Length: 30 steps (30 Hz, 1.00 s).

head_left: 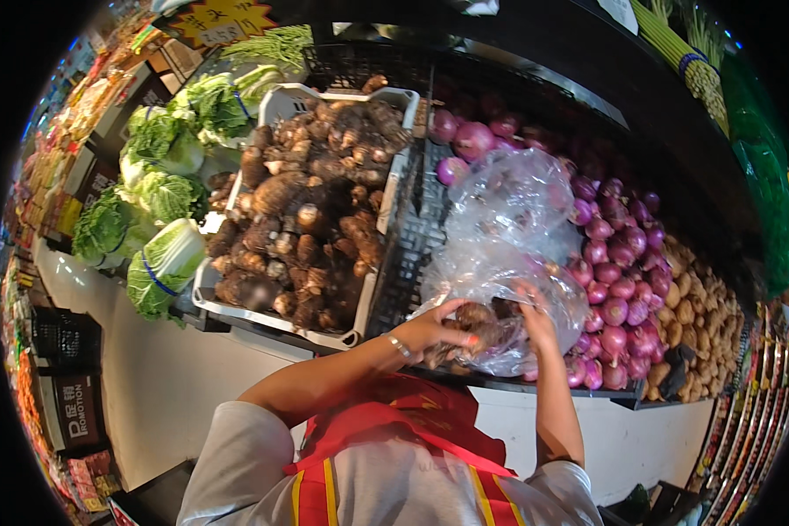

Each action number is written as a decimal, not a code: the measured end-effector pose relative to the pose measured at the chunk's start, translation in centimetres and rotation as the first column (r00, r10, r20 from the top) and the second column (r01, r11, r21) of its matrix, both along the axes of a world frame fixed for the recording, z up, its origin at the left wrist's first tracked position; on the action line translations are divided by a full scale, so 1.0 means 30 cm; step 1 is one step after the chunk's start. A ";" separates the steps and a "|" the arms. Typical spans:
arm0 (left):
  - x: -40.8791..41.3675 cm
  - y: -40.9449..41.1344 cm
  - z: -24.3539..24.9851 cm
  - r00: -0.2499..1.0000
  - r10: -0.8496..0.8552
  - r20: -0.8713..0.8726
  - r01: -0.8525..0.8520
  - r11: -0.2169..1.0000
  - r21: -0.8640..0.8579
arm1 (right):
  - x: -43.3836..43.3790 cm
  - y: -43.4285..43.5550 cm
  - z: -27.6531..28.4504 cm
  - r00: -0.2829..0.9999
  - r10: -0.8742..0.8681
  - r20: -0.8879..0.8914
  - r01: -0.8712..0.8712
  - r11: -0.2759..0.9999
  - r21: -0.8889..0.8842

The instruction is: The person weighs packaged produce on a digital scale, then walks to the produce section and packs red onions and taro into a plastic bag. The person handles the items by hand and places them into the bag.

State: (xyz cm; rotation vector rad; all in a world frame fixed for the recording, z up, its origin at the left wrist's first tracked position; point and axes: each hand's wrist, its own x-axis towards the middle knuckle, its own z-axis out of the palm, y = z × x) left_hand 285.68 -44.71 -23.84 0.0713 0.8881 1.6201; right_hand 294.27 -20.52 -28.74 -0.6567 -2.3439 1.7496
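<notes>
My left hand (pixel 434 330) is curled around brown, hairy taro corms (pixel 480 322) at the front of the display, its thumb over the top. Just right of it, my right hand (pixel 538 321) grips a clear plastic bag (pixel 509 256), its fingers partly behind the film. The bag lies crumpled over black mesh trays and against red onions (pixel 621 283). How far the corms sit inside the bag's mouth is hard to tell. To the left, a white plastic crate (pixel 205 289) holds a heap of taro (pixel 289 197).
Napa cabbages (pixel 164 260) tied with blue bands lie left of the crate. Potatoes (pixel 700 322) fill the right end, with a dark cloth-like piece (pixel 677 368) on them. A dark shelf overhead bears bundled green stalks (pixel 690 62). A yellow price sign (pixel 223 21) hangs upper left.
</notes>
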 end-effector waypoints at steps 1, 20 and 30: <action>-0.016 -0.066 0.094 0.999 -0.041 -0.021 0.041 0.999 0.030 | 0.016 0.015 -0.019 0.999 -0.036 -0.038 0.036 0.999 -0.014; -0.098 0.067 0.097 -0.463 0.250 -0.851 0.239 0.959 0.152 | 0.014 0.076 -0.029 0.989 0.028 0.144 -0.005 0.987 -0.159; 0.028 -0.083 -0.172 -0.351 -0.314 -0.882 0.504 0.731 -0.461 | 0.164 -0.125 -0.038 0.763 0.395 0.512 -0.624 0.659 0.421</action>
